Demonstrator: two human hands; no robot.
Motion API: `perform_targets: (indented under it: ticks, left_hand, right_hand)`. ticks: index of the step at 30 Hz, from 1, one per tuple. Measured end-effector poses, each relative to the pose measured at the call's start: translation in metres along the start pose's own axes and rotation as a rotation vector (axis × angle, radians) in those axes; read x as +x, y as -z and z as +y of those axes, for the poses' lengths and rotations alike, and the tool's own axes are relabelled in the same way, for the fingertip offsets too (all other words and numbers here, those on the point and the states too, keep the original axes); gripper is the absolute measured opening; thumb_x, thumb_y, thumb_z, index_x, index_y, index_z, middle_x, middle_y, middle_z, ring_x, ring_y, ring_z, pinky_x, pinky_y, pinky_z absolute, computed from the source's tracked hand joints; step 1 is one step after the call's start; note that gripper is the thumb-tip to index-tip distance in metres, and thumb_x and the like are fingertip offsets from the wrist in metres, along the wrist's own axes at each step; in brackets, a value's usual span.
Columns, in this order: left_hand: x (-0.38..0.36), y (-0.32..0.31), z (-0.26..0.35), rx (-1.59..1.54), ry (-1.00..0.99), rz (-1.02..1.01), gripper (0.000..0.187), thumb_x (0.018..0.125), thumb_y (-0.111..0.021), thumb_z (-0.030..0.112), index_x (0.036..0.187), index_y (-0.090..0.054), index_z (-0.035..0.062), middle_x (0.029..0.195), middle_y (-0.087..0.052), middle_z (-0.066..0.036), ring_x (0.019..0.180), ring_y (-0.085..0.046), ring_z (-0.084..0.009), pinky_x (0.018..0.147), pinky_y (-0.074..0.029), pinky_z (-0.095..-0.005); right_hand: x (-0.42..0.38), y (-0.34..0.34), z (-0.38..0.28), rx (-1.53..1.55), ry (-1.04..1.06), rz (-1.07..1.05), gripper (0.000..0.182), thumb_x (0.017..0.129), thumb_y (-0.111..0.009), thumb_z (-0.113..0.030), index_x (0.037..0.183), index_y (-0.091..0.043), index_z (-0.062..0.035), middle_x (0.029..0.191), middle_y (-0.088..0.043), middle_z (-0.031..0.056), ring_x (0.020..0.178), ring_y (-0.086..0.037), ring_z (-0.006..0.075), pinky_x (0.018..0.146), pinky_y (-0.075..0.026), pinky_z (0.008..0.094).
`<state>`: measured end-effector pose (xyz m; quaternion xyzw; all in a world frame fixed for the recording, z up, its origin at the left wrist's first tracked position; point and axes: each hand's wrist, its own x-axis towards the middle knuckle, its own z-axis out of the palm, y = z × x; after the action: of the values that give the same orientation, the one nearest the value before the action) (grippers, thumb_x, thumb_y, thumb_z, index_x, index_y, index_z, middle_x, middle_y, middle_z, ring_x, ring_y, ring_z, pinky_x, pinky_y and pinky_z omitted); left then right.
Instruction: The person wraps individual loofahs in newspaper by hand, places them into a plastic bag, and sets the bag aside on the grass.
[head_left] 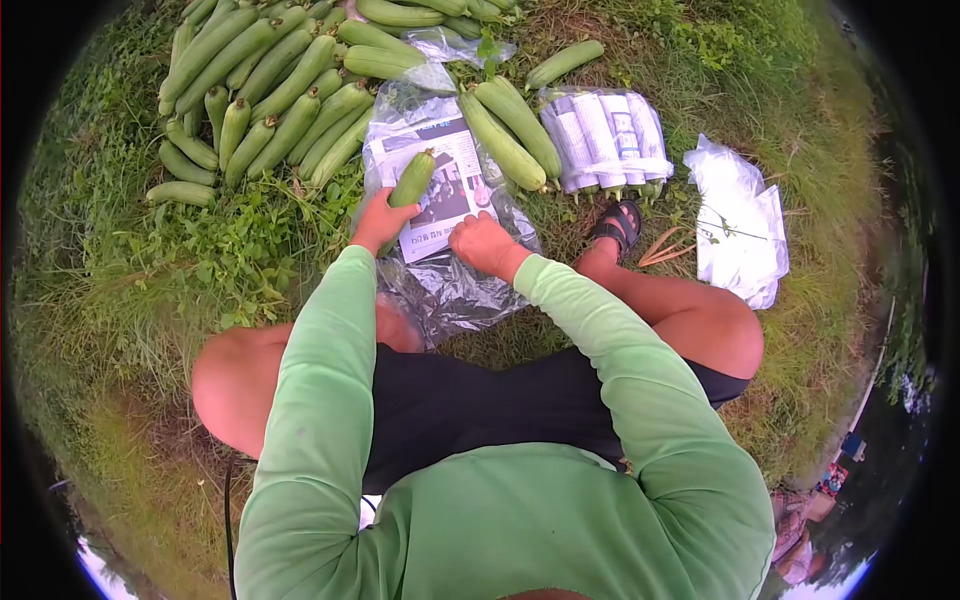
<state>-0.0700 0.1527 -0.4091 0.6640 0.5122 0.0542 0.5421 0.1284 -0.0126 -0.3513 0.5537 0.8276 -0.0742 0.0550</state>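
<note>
My left hand [378, 219] is closed round the lower end of a green gourd [413, 180], held over a printed newspaper sheet [447, 180]. The sheet lies on clear plastic [460, 295] spread on the grass in front of me. At the sheet's right lower edge is my right hand [482, 243], its fingers curled together; whether they pinch the paper is too small to tell. Two larger gourds [502, 143] lie just beyond, by the sheet's upper right.
A big pile of gourds [270, 90] covers the upper left. Several paper-wrapped gourds in a plastic bag [608, 138] lie at the right, above my sandalled foot [616, 228]. Farther right are white plastic bags [738, 225]. A single gourd [565, 63] rests at the top.
</note>
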Motion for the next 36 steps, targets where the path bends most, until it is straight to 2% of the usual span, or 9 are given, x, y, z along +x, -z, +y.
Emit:
perform_targets:
  ticks: [4,8,13,16,25,28,30,33,36]
  left_hand:
    - [-0.013,0.006,0.034,0.141,-0.044,-0.039,0.083,0.073,-0.088,0.040,0.136,-0.059,-0.0055,0.129,-0.067,-0.027,0.117,-0.067,-0.0383,0.101,-0.051,-0.0434]
    - [-0.009,-0.007,0.043,0.218,-0.247,-0.089,0.079,0.070,-0.090,0.038,0.134,-0.063,-0.0010,0.123,-0.069,-0.026,0.112,-0.067,-0.0392,0.100,-0.051,-0.0437]
    - [-0.003,-0.025,0.051,0.403,-0.440,-0.132,0.074,0.067,-0.091,0.034,0.131,-0.067,0.0059,0.114,-0.069,-0.024,0.103,-0.068,-0.0405,0.096,-0.053,-0.0442]
    - [-0.002,-0.024,0.062,0.403,-0.247,-0.336,0.076,0.065,-0.090,0.035,0.129,-0.067,0.0019,0.126,-0.065,-0.026,0.117,-0.063,-0.0407,0.102,-0.050,-0.0423]
    - [0.007,-0.035,0.054,0.417,-0.317,-0.355,0.066,0.063,-0.090,0.029,0.121,-0.071,0.0041,0.112,-0.072,-0.024,0.105,-0.069,-0.0403,0.094,-0.054,-0.0442]
    - [0.008,-0.035,0.048,0.365,-0.305,-0.365,0.069,0.065,-0.092,0.033,0.123,-0.070,0.0025,0.113,-0.073,-0.020,0.108,-0.069,-0.0360,0.096,-0.052,-0.0417]
    - [0.012,-0.033,0.045,0.338,-0.294,-0.445,0.066,0.070,-0.091,0.035,0.124,-0.070,0.0029,0.112,-0.074,-0.017,0.105,-0.069,-0.0305,0.096,-0.052,-0.0401]
    - [0.018,-0.030,0.041,0.273,-0.225,-0.571,0.055,0.082,-0.085,0.037,0.123,-0.071,0.0034,0.111,-0.075,-0.013,0.101,-0.067,-0.0222,0.095,-0.051,-0.0370]
    - [0.027,-0.028,0.037,0.265,-0.139,-0.573,0.041,0.095,-0.074,0.037,0.120,-0.074,0.0038,0.109,-0.075,-0.008,0.097,-0.064,-0.0156,0.092,-0.051,-0.0337]
  right_hand:
    - [-0.001,0.005,0.002,0.100,-0.018,0.005,0.014,0.087,-0.063,-0.018,0.083,-0.076,-0.0137,0.089,-0.076,0.0079,0.083,-0.072,0.0257,0.072,-0.053,0.0416]
    - [-0.007,-0.007,0.008,0.265,-0.023,0.051,0.016,0.086,-0.063,-0.018,0.079,-0.074,-0.0091,0.083,-0.073,0.0122,0.080,-0.073,0.0312,0.069,-0.058,0.0438]
    - [-0.014,-0.006,0.009,0.209,-0.007,0.117,0.012,0.085,-0.063,-0.015,0.077,-0.068,-0.0081,0.081,-0.069,0.0123,0.073,-0.072,0.0303,0.063,-0.057,0.0419]
    - [-0.014,-0.001,0.009,0.136,-0.027,0.165,0.013,0.086,-0.062,-0.018,0.078,-0.069,-0.0104,0.079,-0.069,0.0099,0.075,-0.071,0.0288,0.064,-0.055,0.0424]
    - [-0.011,0.001,0.011,0.139,-0.057,0.146,0.016,0.089,-0.062,-0.020,0.080,-0.075,-0.0131,0.077,-0.073,0.0101,0.077,-0.071,0.0291,0.068,-0.056,0.0439]
    - [-0.007,0.000,0.014,0.243,-0.072,0.083,0.017,0.090,-0.063,-0.021,0.081,-0.075,-0.0121,0.076,-0.072,0.0111,0.075,-0.071,0.0312,0.070,-0.056,0.0455]
    - [-0.004,0.007,0.019,0.375,-0.075,-0.011,0.017,0.089,-0.063,-0.021,0.081,-0.075,-0.0114,0.075,-0.072,0.0112,0.073,-0.071,0.0326,0.071,-0.056,0.0469]
    - [0.004,0.019,0.021,0.365,-0.163,-0.026,0.017,0.090,-0.063,-0.022,0.084,-0.075,-0.0115,0.081,-0.073,0.0102,0.081,-0.071,0.0323,0.076,-0.055,0.0484]
    - [0.013,0.008,0.019,0.294,-0.191,0.169,0.017,0.092,-0.062,-0.024,0.091,-0.075,-0.0127,0.094,-0.073,0.0087,0.095,-0.069,0.0306,0.083,-0.053,0.0502]
